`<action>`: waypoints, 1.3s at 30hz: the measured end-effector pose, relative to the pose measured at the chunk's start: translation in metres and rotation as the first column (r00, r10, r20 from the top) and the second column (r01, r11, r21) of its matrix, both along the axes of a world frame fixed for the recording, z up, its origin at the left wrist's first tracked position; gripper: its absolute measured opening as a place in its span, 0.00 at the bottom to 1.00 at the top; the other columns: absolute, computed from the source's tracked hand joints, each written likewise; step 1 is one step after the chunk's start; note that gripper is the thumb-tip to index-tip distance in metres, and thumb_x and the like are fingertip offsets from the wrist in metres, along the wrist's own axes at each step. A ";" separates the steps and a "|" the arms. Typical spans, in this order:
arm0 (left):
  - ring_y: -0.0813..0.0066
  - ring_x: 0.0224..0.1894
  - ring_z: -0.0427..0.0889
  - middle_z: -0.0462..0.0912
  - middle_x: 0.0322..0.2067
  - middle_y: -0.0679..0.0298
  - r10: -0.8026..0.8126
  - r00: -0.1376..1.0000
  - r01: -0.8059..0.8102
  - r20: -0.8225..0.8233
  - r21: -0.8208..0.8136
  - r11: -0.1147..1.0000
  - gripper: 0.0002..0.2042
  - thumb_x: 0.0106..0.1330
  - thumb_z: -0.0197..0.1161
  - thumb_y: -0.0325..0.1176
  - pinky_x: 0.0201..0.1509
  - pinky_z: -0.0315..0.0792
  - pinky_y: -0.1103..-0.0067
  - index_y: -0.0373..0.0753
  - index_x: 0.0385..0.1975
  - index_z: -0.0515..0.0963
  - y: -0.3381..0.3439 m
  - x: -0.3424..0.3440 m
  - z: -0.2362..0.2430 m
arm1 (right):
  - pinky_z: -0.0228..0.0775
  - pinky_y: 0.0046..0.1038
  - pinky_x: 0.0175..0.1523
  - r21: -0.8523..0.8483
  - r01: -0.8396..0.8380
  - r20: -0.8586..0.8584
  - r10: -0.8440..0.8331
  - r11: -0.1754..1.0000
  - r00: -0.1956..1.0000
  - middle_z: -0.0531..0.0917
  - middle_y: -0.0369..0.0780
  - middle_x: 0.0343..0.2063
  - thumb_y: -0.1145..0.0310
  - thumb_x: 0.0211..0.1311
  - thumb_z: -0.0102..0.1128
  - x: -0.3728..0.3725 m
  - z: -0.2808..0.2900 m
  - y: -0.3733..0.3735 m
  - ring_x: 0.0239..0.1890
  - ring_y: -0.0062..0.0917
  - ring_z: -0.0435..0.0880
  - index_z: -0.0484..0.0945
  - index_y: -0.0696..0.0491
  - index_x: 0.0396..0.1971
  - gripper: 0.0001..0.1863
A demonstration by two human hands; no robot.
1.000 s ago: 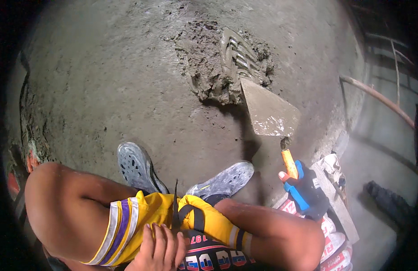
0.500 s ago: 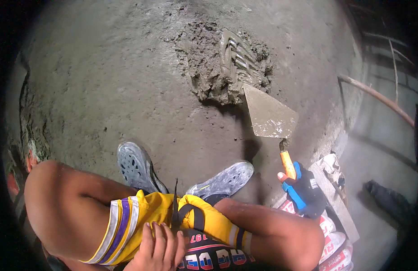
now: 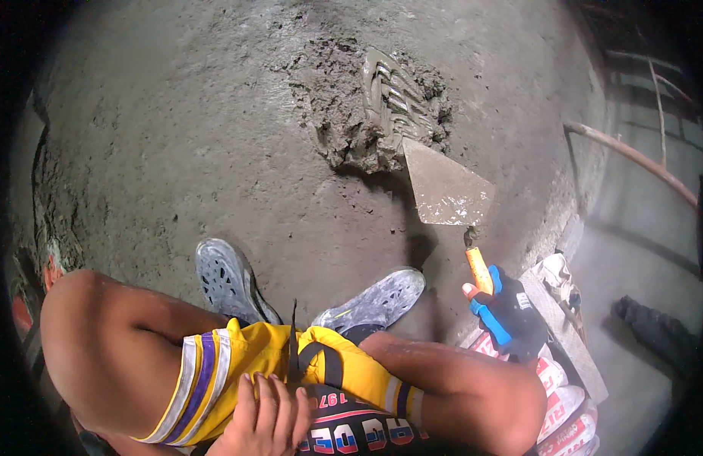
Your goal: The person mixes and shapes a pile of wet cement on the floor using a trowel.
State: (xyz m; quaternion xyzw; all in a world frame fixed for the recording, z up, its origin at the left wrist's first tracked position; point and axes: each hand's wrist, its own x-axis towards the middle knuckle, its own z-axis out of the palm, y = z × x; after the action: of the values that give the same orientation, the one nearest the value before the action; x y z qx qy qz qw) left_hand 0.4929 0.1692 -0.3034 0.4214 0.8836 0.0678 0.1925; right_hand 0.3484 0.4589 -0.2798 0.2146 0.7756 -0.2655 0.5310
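My right hand (image 3: 513, 313), in a black and blue glove, is closed around the orange handle of a trowel (image 3: 447, 187). The trowel's grey, wet-smeared blade points up and left, its tip at the near edge of a mound of wet mortar (image 3: 344, 137). Slanting ridges mark the smooth, wet right part of that mound. My left hand (image 3: 266, 414) is bare and rests on my lap, fingers stretched out over the dark shirt and yellow shorts. Nothing shows in it.
Grey clogs (image 3: 231, 280) are on my feet, below the mortar. Red and white bags (image 3: 560, 410) and a pale board (image 3: 566, 334) lie at the right, beside my knee. Farther right are a wooden pole (image 3: 633, 156) and a dark bundle (image 3: 652, 327) on a lower floor.
The trowel and mortar both appear slightly farther left, as the view has shifted a little. My right hand keeps its grip, and my left hand stays on my lap.
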 end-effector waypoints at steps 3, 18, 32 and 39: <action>0.44 0.43 0.83 0.81 0.39 0.42 -0.073 0.996 0.075 0.052 -0.040 0.996 0.19 0.70 0.47 0.37 0.52 0.76 0.48 0.29 0.51 0.73 -0.001 -0.009 0.009 | 0.68 0.31 0.24 -0.026 0.031 0.008 -0.031 0.999 0.999 0.78 0.37 0.17 0.58 0.62 0.66 0.000 0.004 -0.003 0.17 0.24 0.77 0.76 0.54 0.30 0.15; 0.44 0.42 0.83 0.82 0.38 0.41 -0.011 0.996 0.008 -0.086 -0.036 0.999 0.18 0.70 0.48 0.37 0.52 0.76 0.49 0.29 0.50 0.73 0.006 0.011 -0.006 | 0.67 0.31 0.24 -0.067 0.083 0.050 -0.079 0.994 0.996 0.77 0.36 0.18 0.58 0.61 0.66 0.013 0.013 -0.008 0.17 0.23 0.76 0.76 0.54 0.30 0.14; 0.43 0.43 0.84 0.82 0.38 0.40 -0.064 0.996 0.068 0.054 -0.066 0.996 0.18 0.69 0.47 0.37 0.53 0.75 0.49 0.30 0.50 0.73 0.002 -0.016 0.015 | 0.67 0.31 0.24 -0.097 0.131 0.050 -0.127 0.987 0.991 0.77 0.36 0.18 0.58 0.61 0.66 0.015 0.016 -0.009 0.17 0.23 0.76 0.76 0.54 0.30 0.14; 0.44 0.43 0.83 0.81 0.38 0.40 -0.055 0.993 0.055 0.102 0.005 0.998 0.19 0.68 0.49 0.37 0.51 0.76 0.50 0.29 0.51 0.72 -0.002 -0.024 0.008 | 0.67 0.31 0.24 0.068 0.052 -0.111 -0.044 0.996 0.993 0.76 0.35 0.18 0.59 0.61 0.67 -0.008 0.002 0.036 0.17 0.23 0.75 0.76 0.54 0.30 0.14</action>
State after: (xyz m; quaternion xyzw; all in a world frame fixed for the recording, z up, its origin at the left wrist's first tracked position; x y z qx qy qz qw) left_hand 0.4692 0.1674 -0.2956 0.4418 0.8605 0.0848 0.2389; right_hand 0.3402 0.4948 -0.2779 0.2369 0.8071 -0.2621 0.4732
